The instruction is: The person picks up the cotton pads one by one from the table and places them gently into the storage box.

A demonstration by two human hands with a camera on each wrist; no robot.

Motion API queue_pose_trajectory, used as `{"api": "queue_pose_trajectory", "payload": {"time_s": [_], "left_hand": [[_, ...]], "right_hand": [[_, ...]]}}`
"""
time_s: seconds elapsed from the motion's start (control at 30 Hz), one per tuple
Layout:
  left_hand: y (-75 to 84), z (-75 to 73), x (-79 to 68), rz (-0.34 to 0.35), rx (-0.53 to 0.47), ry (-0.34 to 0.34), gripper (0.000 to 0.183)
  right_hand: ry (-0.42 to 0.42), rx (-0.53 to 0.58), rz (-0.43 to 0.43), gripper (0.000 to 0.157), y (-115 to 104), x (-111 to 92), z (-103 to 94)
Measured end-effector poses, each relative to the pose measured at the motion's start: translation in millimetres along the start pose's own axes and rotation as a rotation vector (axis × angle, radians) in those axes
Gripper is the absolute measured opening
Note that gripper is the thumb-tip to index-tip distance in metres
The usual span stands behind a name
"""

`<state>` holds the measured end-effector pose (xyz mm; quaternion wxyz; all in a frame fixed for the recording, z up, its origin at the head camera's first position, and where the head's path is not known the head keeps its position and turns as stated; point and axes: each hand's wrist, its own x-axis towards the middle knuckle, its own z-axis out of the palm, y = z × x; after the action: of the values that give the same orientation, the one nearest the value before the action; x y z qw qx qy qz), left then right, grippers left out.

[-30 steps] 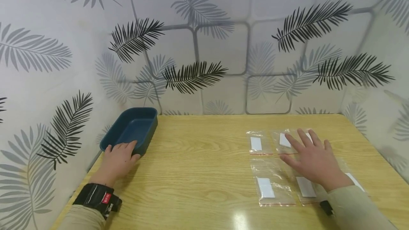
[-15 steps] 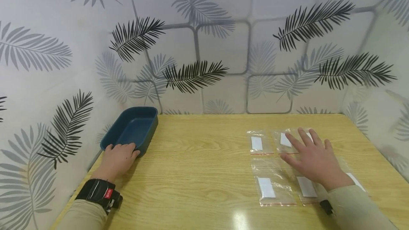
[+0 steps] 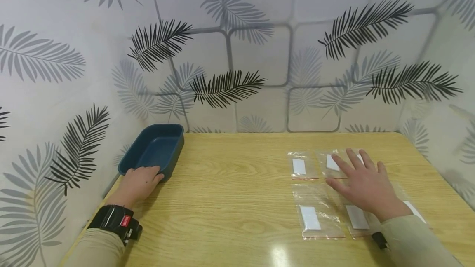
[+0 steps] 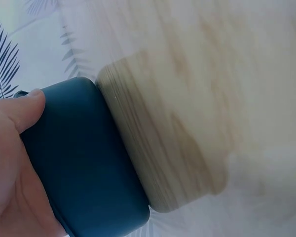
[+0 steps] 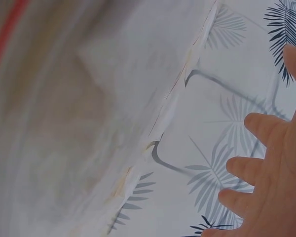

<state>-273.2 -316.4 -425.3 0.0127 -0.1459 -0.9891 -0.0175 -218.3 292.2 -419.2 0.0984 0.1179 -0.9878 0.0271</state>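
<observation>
I can't read the red strap label (image 3: pixel 125 221); my left hand (image 3: pixel 137 186) pinches the blue tray (image 3: pixel 155 149) at far left, its outer wall (image 4: pixel 86 163) broadside only in the left wrist view. My right hand (image 3: pixel 367 186) splays wide over clear bags (image 3: pixel 326 213).

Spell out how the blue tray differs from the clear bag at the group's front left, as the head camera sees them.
The blue tray is dark and opaque; the clear bag is see-through, showing a white piece inside. The tray has raised walls, while the bag lies flat on the table. Both are roughly rectangular containers.
</observation>
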Motion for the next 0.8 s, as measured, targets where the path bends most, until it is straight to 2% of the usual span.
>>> {"api": "queue_pose_trajectory", "payload": {"time_s": [0.27,0.37,0.47,0.67,0.8], "left_hand": [[10.0,-3.8,1.6,0.017,-0.029,-0.053,0.048],[16.3,-3.7,1.5,0.039,-0.025,-0.039,0.044],[22.2,-2.0,2.0,0.069,-0.023,-0.019,0.032],[35.7,-0.8,3.0,0.113,-0.014,-0.002,0.033],[48.7,-0.5,4.6,0.142,0.006,0.012,0.015]], "right_hand": [[0.006,0.005,-0.003,0.081,-1,0,-1.7],[0.004,0.003,-0.004,0.081,-1,0,-1.2],[0.001,-0.002,-0.004,0.081,0,1,0.0],[-0.008,-0.011,0.001,0.083,0,2,2.4],[-0.01,-0.009,0.002,0.083,0,3,2.0]]}}
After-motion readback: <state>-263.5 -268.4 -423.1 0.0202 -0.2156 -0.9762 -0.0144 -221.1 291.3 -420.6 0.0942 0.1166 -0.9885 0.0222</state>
